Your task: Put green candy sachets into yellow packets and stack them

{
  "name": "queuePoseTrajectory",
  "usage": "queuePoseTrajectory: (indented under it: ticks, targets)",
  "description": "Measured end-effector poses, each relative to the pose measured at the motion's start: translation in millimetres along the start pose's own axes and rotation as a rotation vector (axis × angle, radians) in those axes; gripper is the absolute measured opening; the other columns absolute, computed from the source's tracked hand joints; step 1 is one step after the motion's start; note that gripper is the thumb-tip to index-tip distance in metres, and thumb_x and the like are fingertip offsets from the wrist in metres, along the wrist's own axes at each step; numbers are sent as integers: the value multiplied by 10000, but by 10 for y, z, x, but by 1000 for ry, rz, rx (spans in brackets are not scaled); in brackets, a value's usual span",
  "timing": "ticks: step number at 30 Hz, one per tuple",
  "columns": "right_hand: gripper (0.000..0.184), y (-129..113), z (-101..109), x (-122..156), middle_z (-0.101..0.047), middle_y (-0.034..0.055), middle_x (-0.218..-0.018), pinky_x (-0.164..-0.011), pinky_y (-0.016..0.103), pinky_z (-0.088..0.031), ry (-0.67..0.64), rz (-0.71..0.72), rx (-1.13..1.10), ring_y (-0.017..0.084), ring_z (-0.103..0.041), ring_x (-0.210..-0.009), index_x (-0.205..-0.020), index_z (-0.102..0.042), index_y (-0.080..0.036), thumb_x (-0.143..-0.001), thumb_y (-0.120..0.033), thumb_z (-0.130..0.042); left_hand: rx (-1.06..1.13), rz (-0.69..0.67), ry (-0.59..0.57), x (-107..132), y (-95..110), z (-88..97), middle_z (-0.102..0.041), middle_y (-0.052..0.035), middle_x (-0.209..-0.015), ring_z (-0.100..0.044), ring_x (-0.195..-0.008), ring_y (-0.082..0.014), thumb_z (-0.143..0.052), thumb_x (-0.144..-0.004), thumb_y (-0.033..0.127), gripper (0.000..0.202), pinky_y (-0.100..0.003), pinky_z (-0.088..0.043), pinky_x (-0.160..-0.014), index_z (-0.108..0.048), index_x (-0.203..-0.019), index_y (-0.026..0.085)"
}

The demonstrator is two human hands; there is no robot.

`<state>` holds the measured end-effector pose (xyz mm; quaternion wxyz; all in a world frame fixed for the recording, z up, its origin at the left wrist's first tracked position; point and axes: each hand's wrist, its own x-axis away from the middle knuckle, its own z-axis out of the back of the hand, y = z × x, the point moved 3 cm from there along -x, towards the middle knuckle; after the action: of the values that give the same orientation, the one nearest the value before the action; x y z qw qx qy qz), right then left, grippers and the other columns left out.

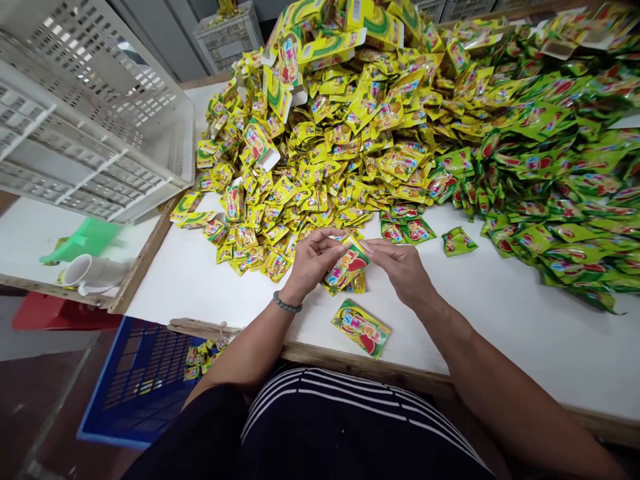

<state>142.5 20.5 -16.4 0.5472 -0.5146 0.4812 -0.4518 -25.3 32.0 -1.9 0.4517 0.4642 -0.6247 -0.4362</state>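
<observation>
Item 1: fruit-printed box (345,267), one, small, tilted, above the front of the worktop (500,327); taken as clock centre. Whether its upper end is sealed cannot be told.

Item 2: left hand (314,260), at 10 o'clock. Grip together, thumb and fingers clamped on the box's upper edge.

Item 3: right hand (403,267), at 3 o'clock. Grip together, fingertips pinching the box's upper corner. Risk: thin-looking card may crease or tear if the two grips pull unevenly.

Item 4: yellow packet (358,284), partly hidden, just beside the box's lower edge. Risk: easily overlooked, or pressed under the box if it is lowered here.

Item 5: second box (360,328), lying flat toward 6 o'clock, near the worktop's front edge. Risk: a forearm or sleeve brush may push it off.

Item 6: yellow heap (310,190), at 12 o'clock, with cartons (373,30) piled on top. Risk: steep, loose stacking; a knock may start a slide toward the hands.

Item 7: green heap (550,173), at 2 o'clock, meeting the yellow. Risk: mixing along the join.

Item 8: stray green packet (459,241), near 3 o'clock. Risk: swept aside by the right hand.
</observation>
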Motion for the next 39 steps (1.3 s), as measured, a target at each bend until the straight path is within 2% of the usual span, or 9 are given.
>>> queuePoseTrajectory:
  ticks: [8,15,19,22,25,28,32,35,39]
  targets:
    - [315,-129,-140,76,-750,68,-1086,-986,463,-477,103,245,326,249,-654,-1032,-1042,-767,-282,-924,-449,-527,6,83,-26,22,106,-26,-638,69,-599,-510,-459,-48,-878,-587,386,579,-172,-384,-490,-564,-1021,168]
    - [354,-173,-147,45,-746,68,-1099,-963,445,-485,-9,315,374,246,-655,-1040,-1075,-751,-273,-938,-466,-487,9,113,-21,59,113,-36,-660,68,-628,-512,-453,-53,-870,-604,370,647,-172,-367,-489,-481,-1093,200]
    - [344,-65,155,-86,-757,58,-949,-906,439,-495,144,182,390,251,-676,-937,-893,-757,-260,-940,-446,-471,-93,185,-334,102,106,-126,-705,4,-714,-623,-578,-111,-864,-622,371,646,-217,-444,-574,-509,-1132,195]
    - [276,130,403,-186,-741,95,-981,-936,469,-467,273,72,624,294,-650,-985,-945,-746,-218,-891,-361,-517,-307,68,-398,71,107,-96,-697,-43,-773,-644,-691,-148,-807,-694,433,466,-270,-482,-663,-585,-1009,173]
    - [395,317,451,-237,-656,138,-1272,-1019,524,-388,144,74,895,363,-539,-1196,-1168,-686,-161,-806,-220,-538,-735,-158,-228,5,77,-13,-622,-26,-751,-567,-692,-146,-759,-744,452,330,-282,-454,-666,-610,-845,177]
    - [488,392,393,-242,-618,153,-1337,-1014,544,-374,49,118,1036,367,-534,-1197,-1250,-638,-140,-787,-143,-484,-1115,-218,-302,-3,-60,-45,-591,-55,-904,-558,-867,-213,-829,-657,387,372,-326,-463,-761,-634,-903,187]
    - [342,360,401,-265,-730,138,-1086,-962,490,-440,158,124,873,311,-637,-1017,-1094,-706,-170,-838,-214,-483,-1222,-186,-393,3,-200,-92,-566,-82,-973,-543,-939,-255,-851,-606,271,377,-346,-455,-805,-609,-878,174]
    - [282,391,474,-284,-742,77,-899,-840,420,-511,253,4,493,261,-671,-875,-999,-702,-208,-849,-402,-564,-1108,-106,-238,-50,-200,-9,-556,-25,-779,-544,-771,-208,-763,-707,233,226,-307,-417,-703,-581,-833,188]
    - [411,442,465,-286,-723,40,-790,-670,359,-531,187,-180,72,217,-675,-730,-934,-682,-202,-747,-567,-677,-773,-14,-96,-118,-190,125,-516,51,-622,-506,-604,-139,-738,-741,284,259,-245,-357,-593,-546,-893,202]
